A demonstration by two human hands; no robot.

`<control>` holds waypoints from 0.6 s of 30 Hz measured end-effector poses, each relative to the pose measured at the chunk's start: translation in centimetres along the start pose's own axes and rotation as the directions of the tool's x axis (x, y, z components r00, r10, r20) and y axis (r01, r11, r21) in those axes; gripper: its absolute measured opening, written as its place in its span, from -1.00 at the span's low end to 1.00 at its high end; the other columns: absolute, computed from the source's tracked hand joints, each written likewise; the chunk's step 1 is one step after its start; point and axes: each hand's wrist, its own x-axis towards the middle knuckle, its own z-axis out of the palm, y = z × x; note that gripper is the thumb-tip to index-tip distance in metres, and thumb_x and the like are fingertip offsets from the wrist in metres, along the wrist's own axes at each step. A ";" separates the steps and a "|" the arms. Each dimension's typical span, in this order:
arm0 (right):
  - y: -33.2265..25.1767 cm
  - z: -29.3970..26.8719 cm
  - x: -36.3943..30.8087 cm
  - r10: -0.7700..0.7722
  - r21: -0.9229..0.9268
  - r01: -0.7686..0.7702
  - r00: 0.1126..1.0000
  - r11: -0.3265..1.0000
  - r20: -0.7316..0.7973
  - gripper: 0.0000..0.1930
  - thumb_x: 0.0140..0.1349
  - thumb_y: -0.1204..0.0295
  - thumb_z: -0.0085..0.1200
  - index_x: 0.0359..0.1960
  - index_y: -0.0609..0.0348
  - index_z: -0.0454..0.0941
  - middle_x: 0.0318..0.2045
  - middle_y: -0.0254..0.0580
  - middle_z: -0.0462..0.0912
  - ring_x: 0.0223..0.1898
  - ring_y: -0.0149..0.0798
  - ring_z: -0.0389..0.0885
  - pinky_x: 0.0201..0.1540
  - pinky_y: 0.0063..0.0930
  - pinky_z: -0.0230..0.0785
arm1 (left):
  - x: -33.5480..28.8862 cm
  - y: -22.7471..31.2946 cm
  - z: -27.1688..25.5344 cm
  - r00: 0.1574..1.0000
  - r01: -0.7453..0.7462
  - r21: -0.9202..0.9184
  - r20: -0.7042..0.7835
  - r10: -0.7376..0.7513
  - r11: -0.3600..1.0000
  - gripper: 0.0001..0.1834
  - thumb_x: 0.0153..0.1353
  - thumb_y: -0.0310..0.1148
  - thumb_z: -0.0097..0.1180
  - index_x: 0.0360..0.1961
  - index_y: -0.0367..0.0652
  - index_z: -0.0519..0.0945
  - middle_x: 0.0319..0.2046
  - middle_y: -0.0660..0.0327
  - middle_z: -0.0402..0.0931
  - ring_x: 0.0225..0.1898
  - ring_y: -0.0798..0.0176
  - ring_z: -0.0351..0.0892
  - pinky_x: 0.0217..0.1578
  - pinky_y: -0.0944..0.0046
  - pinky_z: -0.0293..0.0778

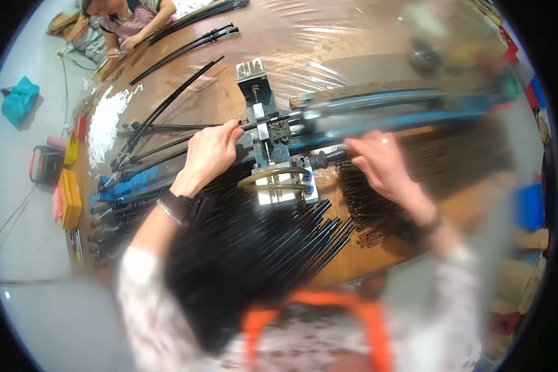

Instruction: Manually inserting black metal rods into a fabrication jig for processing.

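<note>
shiny metal fixture [278, 194], glossy black rods [304, 239], wood-look tabletop [468, 201], crinkled clear plastic sheet [316, 31]

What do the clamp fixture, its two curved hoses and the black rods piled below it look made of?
Clamp fixture: probably metal, silvery, with bright reflections.
Curved hoses: likely flexible plastic or rubber, brownish, bending in soft loops.
Black rods: glossy along their length; coated metal or plastic, I can't tell.

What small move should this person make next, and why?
Perhaps steady the black rod with the left hand, which seems to pinch it, because the rod crosses the metal clamp while the right hand, somewhat blurred, is beside a black knobbed part.
</note>
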 end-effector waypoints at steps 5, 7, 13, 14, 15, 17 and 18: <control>-0.6 2.8 0.7 0.001 0.340 -0.021 0.998 0.940 0.060 -0.70 0.20 0.62 0.10 -0.01 0.21 0.52 -0.33 -0.01 0.56 -0.27 0.06 0.54 -0.23 -0.19 0.40 | -0.3 -0.7 0.7 0.998 -0.041 0.016 -0.046 0.042 0.999 -0.78 0.39 -0.21 -0.05 -0.28 -0.13 0.50 -0.45 -0.08 0.59 -0.31 -0.24 0.60 -0.35 -0.16 0.45; -1.0 3.1 1.1 0.033 0.443 -0.053 0.998 0.895 0.053 -0.75 0.23 0.59 0.10 -0.05 0.20 0.54 -0.33 -0.01 0.58 -0.29 0.08 0.57 -0.24 -0.18 0.42 | -0.6 -1.6 1.1 0.994 -0.041 0.044 -0.096 0.045 0.998 -0.82 0.37 -0.27 -0.02 -0.28 -0.13 0.50 -0.45 -0.07 0.58 -0.33 -0.23 0.59 -0.37 -0.14 0.45; 1.4 3.4 2.1 0.113 0.392 -0.227 0.950 0.891 0.292 -0.68 0.29 0.28 0.16 -0.01 0.21 0.54 -0.21 0.07 0.67 -0.15 0.04 0.67 -0.15 -0.20 0.51 | 0.1 -2.8 3.0 0.947 -0.180 0.140 -0.245 0.210 0.974 -0.86 0.33 -0.32 0.05 -0.34 -0.13 0.45 -0.47 0.01 0.53 -0.37 -0.15 0.58 -0.42 -0.06 0.45; 2.2 3.5 0.4 0.166 0.176 -0.274 0.871 0.946 0.463 -0.46 0.20 0.09 0.24 0.07 0.21 0.50 -0.04 0.09 0.64 0.03 0.06 0.61 0.04 -0.06 0.42 | 0.3 -2.3 2.8 0.920 -0.243 0.189 -0.266 0.287 0.952 -0.86 0.32 -0.32 0.06 -0.35 -0.12 0.45 -0.47 0.05 0.53 -0.38 -0.11 0.58 -0.42 -0.04 0.45; 1.0 2.3 0.5 0.140 -0.012 -0.164 0.798 0.986 0.587 -0.13 0.11 -0.16 0.23 0.23 0.35 0.34 0.15 0.24 0.49 0.25 0.22 0.39 0.34 0.10 0.14 | 0.3 -2.6 2.4 0.884 -0.302 0.227 -0.297 0.361 0.926 -0.85 0.32 -0.31 0.07 -0.36 -0.11 0.44 -0.48 0.09 0.51 -0.39 -0.07 0.58 -0.44 -0.01 0.45; 1.8 3.5 -3.6 0.062 -0.100 -0.021 0.904 0.995 0.423 -0.06 0.08 -0.17 0.24 0.36 0.22 0.26 0.26 0.21 0.40 0.37 0.24 0.24 0.40 0.22 -0.03 | 1.7 -4.4 1.6 0.822 -0.367 0.306 -0.335 0.460 0.879 -0.84 0.30 -0.29 0.10 -0.38 -0.10 0.44 -0.48 0.15 0.49 -0.39 0.01 0.57 -0.42 0.06 0.44; 1.4 3.2 -4.0 0.150 -0.115 -0.112 0.904 0.987 0.400 -0.28 0.11 0.02 0.30 0.26 0.10 0.43 0.27 0.10 0.43 0.35 0.18 0.29 0.41 0.08 0.07 | 2.1 -5.9 1.0 0.812 -0.373 0.337 -0.331 0.480 0.864 -0.83 0.29 -0.29 0.12 -0.38 -0.09 0.44 -0.49 0.18 0.49 -0.38 0.05 0.56 -0.39 0.10 0.44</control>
